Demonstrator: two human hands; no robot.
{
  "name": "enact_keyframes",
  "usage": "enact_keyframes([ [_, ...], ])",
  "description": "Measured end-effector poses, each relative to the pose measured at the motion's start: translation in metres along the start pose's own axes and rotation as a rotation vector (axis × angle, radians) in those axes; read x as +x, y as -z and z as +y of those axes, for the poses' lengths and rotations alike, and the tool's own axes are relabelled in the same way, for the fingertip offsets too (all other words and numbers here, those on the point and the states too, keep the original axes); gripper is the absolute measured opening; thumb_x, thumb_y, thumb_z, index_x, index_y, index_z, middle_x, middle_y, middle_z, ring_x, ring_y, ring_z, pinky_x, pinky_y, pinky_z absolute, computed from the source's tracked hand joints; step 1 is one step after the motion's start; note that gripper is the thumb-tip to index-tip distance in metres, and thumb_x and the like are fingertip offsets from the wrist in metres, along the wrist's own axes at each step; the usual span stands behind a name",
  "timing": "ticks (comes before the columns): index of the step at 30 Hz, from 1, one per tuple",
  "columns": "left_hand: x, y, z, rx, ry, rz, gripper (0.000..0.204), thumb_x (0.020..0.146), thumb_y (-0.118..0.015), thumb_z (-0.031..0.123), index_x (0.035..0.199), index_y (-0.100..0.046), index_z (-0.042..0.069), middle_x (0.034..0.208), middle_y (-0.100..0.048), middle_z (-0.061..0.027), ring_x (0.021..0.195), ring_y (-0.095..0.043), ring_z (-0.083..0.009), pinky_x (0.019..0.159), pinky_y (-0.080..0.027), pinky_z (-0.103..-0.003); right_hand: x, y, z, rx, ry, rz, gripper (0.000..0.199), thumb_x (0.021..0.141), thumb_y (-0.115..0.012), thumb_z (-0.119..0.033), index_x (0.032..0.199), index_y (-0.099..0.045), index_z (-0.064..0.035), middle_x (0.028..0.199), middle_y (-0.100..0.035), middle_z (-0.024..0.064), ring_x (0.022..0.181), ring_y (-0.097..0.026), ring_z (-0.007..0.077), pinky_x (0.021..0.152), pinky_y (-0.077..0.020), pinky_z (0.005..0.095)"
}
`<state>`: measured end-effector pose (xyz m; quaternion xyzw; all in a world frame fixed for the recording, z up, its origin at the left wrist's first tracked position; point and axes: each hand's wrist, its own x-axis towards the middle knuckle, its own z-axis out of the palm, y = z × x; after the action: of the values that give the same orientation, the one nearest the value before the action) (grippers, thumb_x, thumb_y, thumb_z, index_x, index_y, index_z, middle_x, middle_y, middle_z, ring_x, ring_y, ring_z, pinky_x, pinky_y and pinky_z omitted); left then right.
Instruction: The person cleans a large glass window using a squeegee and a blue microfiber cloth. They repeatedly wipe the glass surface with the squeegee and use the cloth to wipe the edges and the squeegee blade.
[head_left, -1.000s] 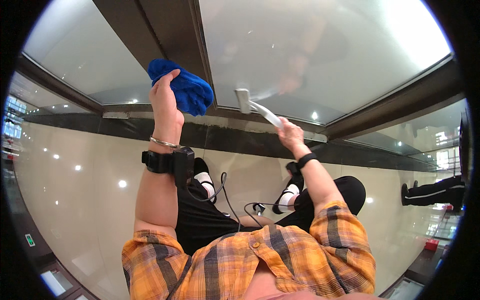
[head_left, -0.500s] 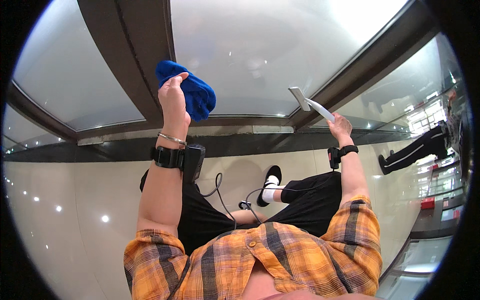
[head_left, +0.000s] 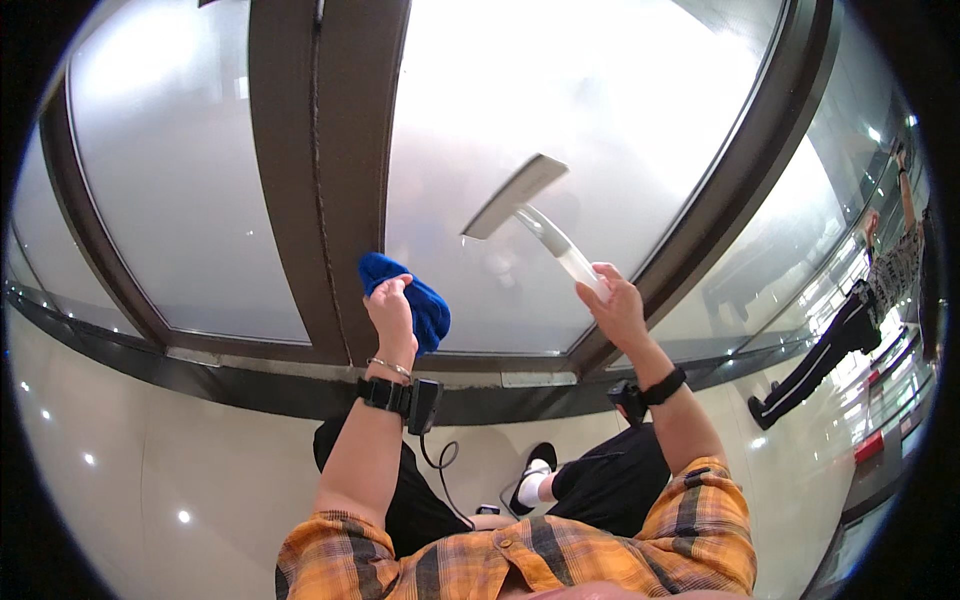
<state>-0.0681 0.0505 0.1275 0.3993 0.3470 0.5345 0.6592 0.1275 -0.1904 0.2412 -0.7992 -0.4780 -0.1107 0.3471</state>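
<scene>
Orange-and-black plaid covers the wearer's shirt point(head_left: 620, 550), nearest the camera, above black trousers point(head_left: 625, 480) and a black shoe point(head_left: 540, 456) with a white sock point(head_left: 528, 490). A dark cable point(head_left: 455, 450) loops up to a black box point(head_left: 424, 405) strapped at the left wrist, just beside a silvery bangle point(head_left: 388, 367). The right wrist wears a black band point(head_left: 664, 386) with another small device point(head_left: 628, 402). Beyond these, the left hand point(head_left: 392, 310) grasps a bunched blue cloth point(head_left: 430, 310), thumb and fingers closed over it, near the foot of a brown door post point(head_left: 340, 150). The right hand point(head_left: 620, 308) has its fingers wrapped around the white handle of a squeegee point(head_left: 540, 228), which slants up and left in front of a frosted glass panel point(head_left: 580, 100); whether its blade touches the pane, I cannot tell. Glossy beige floor tiles point(head_left: 240, 480) reflect ceiling lights. Farther right, another person point(head_left: 860, 310) in white-striped dark trousers stands with an arm raised beside more glass.
</scene>
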Motion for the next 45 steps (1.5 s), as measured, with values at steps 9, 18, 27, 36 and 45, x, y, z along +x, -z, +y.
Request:
enact_keyframes([
  [9, 0.000, 0.005, 0.008, 0.043, 0.017, -0.025, 0.026, 0.090, -0.050, 0.012, 0.081, -0.070, -0.001, 0.110, -0.053, -0.0123, 0.096, -0.054, -0.0216, 0.094, -0.040, -0.033, 0.125, 0.001, -0.098, -0.117, 0.199, 0.065, 0.050, 0.086, -0.063, -0.046, 0.108, -0.066, -0.0011, 0.076, -0.067, 0.0166, 0.073, -0.066, 0.0313, 0.068, -0.0506, 0.0404],
  [18, -0.006, 0.001, 0.014, -0.014, 0.015, 0.006, 0.026, 0.089, -0.050, 0.013, 0.081, -0.070, -0.002, 0.110, -0.054, -0.0129, 0.101, -0.052, -0.0222, 0.096, -0.037, -0.033, 0.103, -0.028, -0.005, -0.211, 0.067, 0.094, 0.057, 0.090, -0.050, -0.054, 0.093, -0.062, 0.0017, 0.078, -0.064, 0.0252, 0.078, -0.062, 0.0429, 0.068, -0.0488, 0.0481],
  [27, -0.004, 0.003, 0.010, -0.006, 0.019, -0.092, 0.028, 0.090, -0.049, 0.015, 0.082, -0.071, 0.000, 0.107, -0.057, -0.0143, 0.106, -0.049, -0.0240, 0.099, -0.035, -0.035, 0.000, -0.096, 0.090, 0.090, -0.235, 0.163, 0.055, 0.092, -0.052, -0.052, 0.079, -0.060, 0.0011, 0.066, -0.059, 0.0207, 0.064, -0.059, 0.0396, 0.057, -0.0449, 0.0455],
  [36, -0.008, 0.002, 0.010, 0.028, 0.034, -0.099, 0.026, 0.091, -0.050, 0.014, 0.083, -0.071, 0.001, 0.108, -0.057, -0.0113, 0.106, -0.049, -0.0217, 0.098, -0.036, -0.035, 0.208, 0.061, -0.111, 0.846, -0.056, 0.348, 0.063, 0.086, -0.055, -0.062, 0.088, -0.056, 0.0001, 0.061, -0.054, 0.0047, 0.051, -0.055, 0.0128, 0.044, -0.0489, 0.0268],
  [45, -0.009, -0.003, 0.008, 0.049, 0.013, -0.069, 0.025, 0.092, -0.049, 0.015, 0.088, -0.070, 0.003, 0.104, -0.062, -0.0081, 0.101, -0.053, -0.0187, 0.097, -0.036, -0.034, 0.015, -0.155, 0.005, 0.802, -0.318, 0.065, 0.051, 0.097, -0.043, -0.052, 0.073, -0.049, -0.0073, 0.051, -0.044, 0.0008, 0.038, -0.044, 0.0116, 0.036, -0.0362, 0.0279],
])
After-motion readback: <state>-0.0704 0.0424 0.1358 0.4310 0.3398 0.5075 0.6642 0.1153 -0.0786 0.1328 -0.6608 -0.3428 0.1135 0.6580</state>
